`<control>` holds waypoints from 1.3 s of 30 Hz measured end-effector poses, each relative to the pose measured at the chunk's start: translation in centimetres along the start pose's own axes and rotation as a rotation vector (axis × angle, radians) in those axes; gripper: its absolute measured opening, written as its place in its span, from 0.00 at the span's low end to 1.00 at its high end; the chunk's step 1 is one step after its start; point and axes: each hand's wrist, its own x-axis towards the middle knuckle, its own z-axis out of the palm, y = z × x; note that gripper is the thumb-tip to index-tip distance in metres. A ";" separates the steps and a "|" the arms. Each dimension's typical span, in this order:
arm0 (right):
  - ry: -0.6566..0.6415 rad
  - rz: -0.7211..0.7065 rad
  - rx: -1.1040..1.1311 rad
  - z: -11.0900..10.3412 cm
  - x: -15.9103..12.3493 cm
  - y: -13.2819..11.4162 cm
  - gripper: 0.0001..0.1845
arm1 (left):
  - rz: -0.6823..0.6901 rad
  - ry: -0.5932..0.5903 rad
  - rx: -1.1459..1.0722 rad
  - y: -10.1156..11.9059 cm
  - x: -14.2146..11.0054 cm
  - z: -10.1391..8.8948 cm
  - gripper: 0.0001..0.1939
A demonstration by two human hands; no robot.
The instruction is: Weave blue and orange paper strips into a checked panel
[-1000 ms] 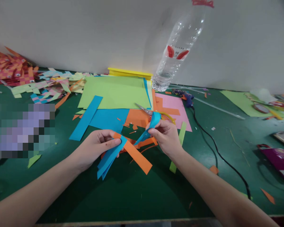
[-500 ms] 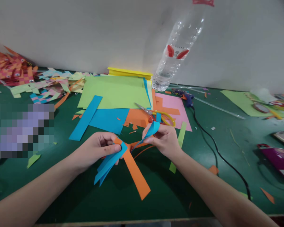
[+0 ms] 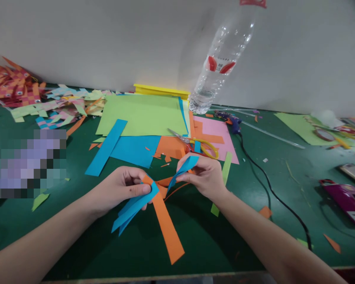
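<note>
Between thumb and fingers, my left hand [image 3: 130, 187] pinches the crossing of blue paper strips [image 3: 136, 206] and orange paper strips [image 3: 168, 228]. The blue ends fan out to the lower left, and one orange end points down toward me. My right hand [image 3: 204, 175] grips another blue strip [image 3: 185, 167], which bends upward with its tip above the thumb. Orange paper [image 3: 164, 189] spans the gap between both hands; how it is woven there is partly hidden by my fingers. Just beyond my right hand lie scissors [image 3: 208, 149] with yellow and red handles.
A green paper stack [image 3: 142, 114] lies behind, with a loose blue strip [image 3: 106, 148] at its left. A plastic bottle [image 3: 215, 75] stands by the wall. A glue gun [image 3: 232, 122] trails a black cord [image 3: 264, 189]. Woven paper pieces [image 3: 14, 86] heap at the far left.
The orange end below my left hand has swung lower. The blue strip in my right hand has shifted and its tip has tilted rightward. Both hands keep their hold.
</note>
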 end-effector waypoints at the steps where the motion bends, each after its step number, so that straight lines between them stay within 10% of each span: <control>1: 0.001 0.005 0.009 0.0 0.0 0.0 0.05 | -0.001 -0.001 0.000 0.0 0.0 0.0 0.10; 39: -0.013 0.049 0.130 0.4 0.0 -0.5 0.09 | 0.033 0.051 -0.010 0.1 -0.2 -0.1 0.10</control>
